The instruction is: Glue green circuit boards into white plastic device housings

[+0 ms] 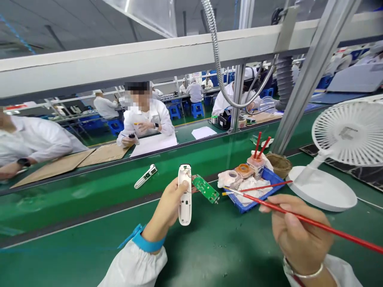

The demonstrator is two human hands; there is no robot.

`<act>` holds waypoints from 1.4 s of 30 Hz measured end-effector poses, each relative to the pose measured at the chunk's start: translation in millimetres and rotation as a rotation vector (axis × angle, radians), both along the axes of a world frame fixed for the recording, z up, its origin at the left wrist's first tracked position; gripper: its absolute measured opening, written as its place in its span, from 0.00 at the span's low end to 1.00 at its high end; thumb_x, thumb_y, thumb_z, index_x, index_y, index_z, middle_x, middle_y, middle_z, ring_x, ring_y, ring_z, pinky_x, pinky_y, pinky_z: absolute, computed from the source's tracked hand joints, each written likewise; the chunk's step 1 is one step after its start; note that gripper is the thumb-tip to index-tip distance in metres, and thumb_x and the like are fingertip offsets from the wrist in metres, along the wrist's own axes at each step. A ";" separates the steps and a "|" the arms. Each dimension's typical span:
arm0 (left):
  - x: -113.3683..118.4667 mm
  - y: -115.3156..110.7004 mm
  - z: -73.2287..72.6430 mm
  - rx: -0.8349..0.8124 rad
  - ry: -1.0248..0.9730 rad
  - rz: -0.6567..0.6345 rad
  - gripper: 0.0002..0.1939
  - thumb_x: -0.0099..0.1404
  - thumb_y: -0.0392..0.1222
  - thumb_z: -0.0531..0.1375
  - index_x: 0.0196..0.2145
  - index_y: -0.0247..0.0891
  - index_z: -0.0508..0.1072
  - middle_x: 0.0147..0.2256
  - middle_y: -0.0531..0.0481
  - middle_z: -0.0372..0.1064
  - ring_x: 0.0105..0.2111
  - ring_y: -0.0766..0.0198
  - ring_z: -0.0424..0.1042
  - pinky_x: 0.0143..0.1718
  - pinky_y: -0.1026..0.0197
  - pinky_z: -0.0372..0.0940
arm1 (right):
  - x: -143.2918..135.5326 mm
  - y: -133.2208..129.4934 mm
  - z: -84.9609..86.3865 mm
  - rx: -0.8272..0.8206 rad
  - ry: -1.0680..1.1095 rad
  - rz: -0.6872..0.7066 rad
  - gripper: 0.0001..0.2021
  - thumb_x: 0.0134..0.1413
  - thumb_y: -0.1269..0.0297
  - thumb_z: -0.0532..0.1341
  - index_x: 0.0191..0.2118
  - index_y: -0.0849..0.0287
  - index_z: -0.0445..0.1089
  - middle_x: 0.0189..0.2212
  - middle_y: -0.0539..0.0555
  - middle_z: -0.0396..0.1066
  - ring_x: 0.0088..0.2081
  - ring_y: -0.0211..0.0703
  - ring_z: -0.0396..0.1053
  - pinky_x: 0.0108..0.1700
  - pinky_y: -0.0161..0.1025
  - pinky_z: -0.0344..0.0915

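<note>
My left hand [171, 201] grips a long white plastic housing [185, 207], its open inner side turned towards me and the thumb pressed inside it. A green circuit board [206, 189] sticks out to the right of the housing; thin wires run near its upper end. In my right hand [299, 231] is a red-handled paintbrush [323, 227], held like a pen, its pale tip pointing left over a blue tray [243, 208]. A second red brush [266, 186] lies across that tray. Inside stand small tubs [243, 170] and a jar [255, 165] with red sticks upright in it.
A white fan [323, 195] stands right of the tray, before a metal post [314, 75]. Behind the tray is a brown bowl [280, 165]. Another white housing [145, 176] lies on the green belt [98, 191]. Across it, people in white coats [163, 115] sit working.
</note>
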State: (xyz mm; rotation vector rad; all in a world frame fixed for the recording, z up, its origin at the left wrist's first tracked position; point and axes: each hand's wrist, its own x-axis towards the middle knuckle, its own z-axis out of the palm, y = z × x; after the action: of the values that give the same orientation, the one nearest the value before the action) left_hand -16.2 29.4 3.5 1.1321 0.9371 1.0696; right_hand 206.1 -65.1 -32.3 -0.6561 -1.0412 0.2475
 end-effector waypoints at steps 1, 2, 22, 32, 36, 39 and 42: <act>-1.3 -10.8 2.7 -0.014 -0.034 -0.016 0.14 0.58 0.48 0.61 0.39 0.37 0.72 0.33 0.51 0.68 0.33 0.66 0.68 0.43 0.60 0.63 | -4.0 -0.4 7.7 0.003 -0.025 0.034 0.11 0.53 0.75 0.58 0.38 0.51 0.69 0.36 0.51 0.73 0.33 0.44 0.72 0.31 0.44 0.70; -2.6 -20.0 4.7 -0.025 -0.062 -0.035 0.14 0.58 0.47 0.61 0.39 0.37 0.73 0.32 0.51 0.68 0.33 0.66 0.67 0.43 0.60 0.62 | -8.5 -0.5 14.6 -0.006 -0.063 0.076 0.13 0.53 0.77 0.58 0.39 0.50 0.68 0.37 0.50 0.73 0.33 0.44 0.73 0.33 0.46 0.71; -28.0 -50.2 -3.5 -0.031 -0.034 -0.033 0.11 0.61 0.48 0.58 0.34 0.37 0.67 0.27 0.54 0.60 0.28 0.67 0.59 0.30 0.65 0.54 | -36.6 3.7 30.6 0.102 -0.686 -0.065 0.19 0.44 0.84 0.59 0.41 0.55 0.65 0.39 0.53 0.74 0.32 0.42 0.75 0.33 0.39 0.75; -23.8 -50.0 -6.3 -0.068 -0.018 -0.064 0.11 0.61 0.47 0.57 0.32 0.36 0.66 0.26 0.53 0.60 0.27 0.68 0.58 0.29 0.66 0.53 | -64.4 -0.5 34.7 0.218 -1.023 -0.025 0.10 0.47 0.81 0.56 0.34 0.60 0.61 0.30 0.62 0.75 0.30 0.42 0.74 0.31 0.35 0.74; -24.3 -47.5 -9.4 -0.092 -0.023 -0.083 0.11 0.61 0.47 0.58 0.30 0.35 0.67 0.24 0.54 0.60 0.25 0.70 0.57 0.27 0.66 0.53 | -68.0 5.6 25.2 0.155 -0.888 0.057 0.11 0.47 0.82 0.56 0.33 0.59 0.61 0.31 0.59 0.75 0.29 0.40 0.74 0.30 0.33 0.74; -25.1 -46.8 -12.4 -0.153 -0.065 -0.104 0.10 0.60 0.46 0.59 0.31 0.35 0.69 0.25 0.53 0.63 0.26 0.70 0.60 0.29 0.66 0.56 | -61.8 11.2 20.7 0.003 -0.658 0.141 0.11 0.48 0.82 0.56 0.33 0.57 0.63 0.31 0.54 0.75 0.28 0.40 0.75 0.30 0.36 0.74; -26.1 -41.1 -14.3 -0.211 -0.126 -0.076 0.10 0.57 0.45 0.62 0.33 0.35 0.72 0.28 0.51 0.67 0.29 0.68 0.65 0.34 0.65 0.60 | -47.3 19.8 20.9 -0.109 -0.230 0.322 0.10 0.52 0.79 0.56 0.35 0.55 0.64 0.30 0.49 0.75 0.25 0.40 0.74 0.28 0.40 0.75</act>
State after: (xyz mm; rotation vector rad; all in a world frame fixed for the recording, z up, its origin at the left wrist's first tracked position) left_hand -42.3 -11.7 -10.8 0.9090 0.8784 0.9454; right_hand 158.7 -45.3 -11.4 -0.6227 -1.3627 0.5210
